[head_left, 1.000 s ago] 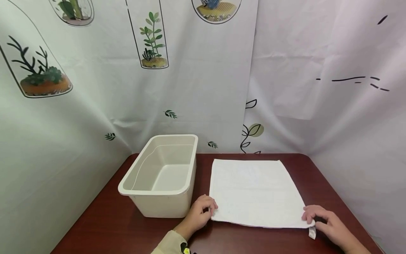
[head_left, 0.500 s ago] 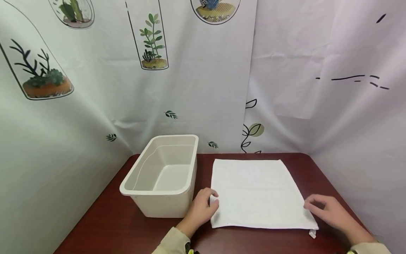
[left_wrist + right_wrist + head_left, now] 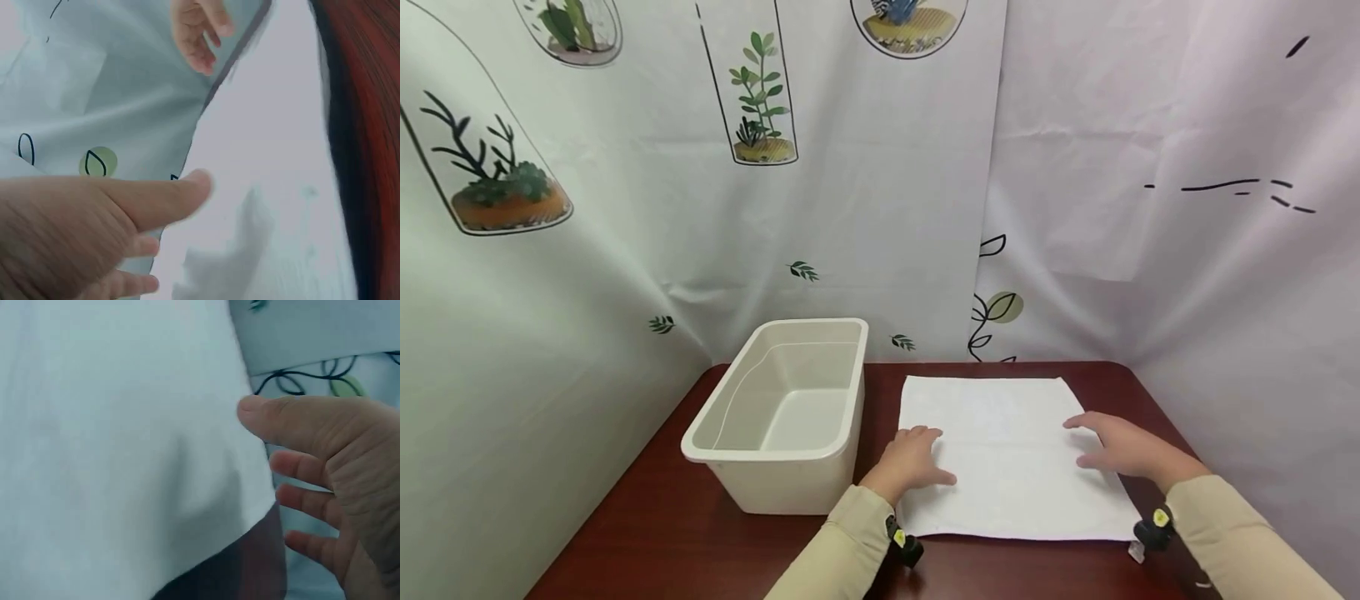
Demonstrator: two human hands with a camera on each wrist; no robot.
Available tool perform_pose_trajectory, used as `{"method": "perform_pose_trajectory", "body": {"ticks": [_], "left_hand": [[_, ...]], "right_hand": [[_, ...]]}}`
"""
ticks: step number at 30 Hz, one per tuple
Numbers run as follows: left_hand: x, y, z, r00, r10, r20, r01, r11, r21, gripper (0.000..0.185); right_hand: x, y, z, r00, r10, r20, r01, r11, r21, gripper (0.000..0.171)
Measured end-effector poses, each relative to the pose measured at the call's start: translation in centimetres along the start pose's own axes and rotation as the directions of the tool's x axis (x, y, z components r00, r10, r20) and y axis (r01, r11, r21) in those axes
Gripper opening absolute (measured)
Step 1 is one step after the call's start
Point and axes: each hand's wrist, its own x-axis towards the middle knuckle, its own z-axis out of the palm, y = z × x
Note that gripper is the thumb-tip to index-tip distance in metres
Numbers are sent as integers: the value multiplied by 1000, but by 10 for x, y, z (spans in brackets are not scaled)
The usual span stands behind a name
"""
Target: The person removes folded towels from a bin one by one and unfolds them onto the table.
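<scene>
A white folded towel lies flat on the dark red table. My left hand rests flat on the towel's left part, fingers straight. On the towel's right part my right hand lies with fingers spread and straight. The left wrist view has my left hand over the towel, with the other hand's fingers far off. The right wrist view has my right hand spread beside the towel. Neither hand holds anything.
An empty cream plastic bin stands on the table just left of the towel. A printed curtain hangs close behind and on both sides. A small tag sticks out at the towel's near right corner.
Both hands let go of the towel's near corners and slid forward onto its top, fingers now flat. The towel and bin have not moved.
</scene>
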Motion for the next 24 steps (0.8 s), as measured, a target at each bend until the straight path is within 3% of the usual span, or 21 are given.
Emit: {"method": "perform_pose_trajectory", "body": {"ticks": [5,10,19,22,24], "left_hand": [[-3,-8,1,986,-61,154,49,996,76,100],[-6,-14,1,973,-56,222,31,993,114,113],[-10,-13,-7,960,-68,273,28,989,148,126],[-4,-13,-5,959,-76,274,39,989,141,119],[2,-13,-1,968,-71,239,45,992,115,107]], "right_hand": [[-5,16,10,996,1,92,0,1000,-13,86],[-10,29,16,991,15,134,-17,1000,13,99],[-14,33,13,980,69,189,-79,996,47,104],[-9,28,13,992,34,121,-40,998,55,95],[-2,23,17,999,-7,54,4,999,51,84]]}}
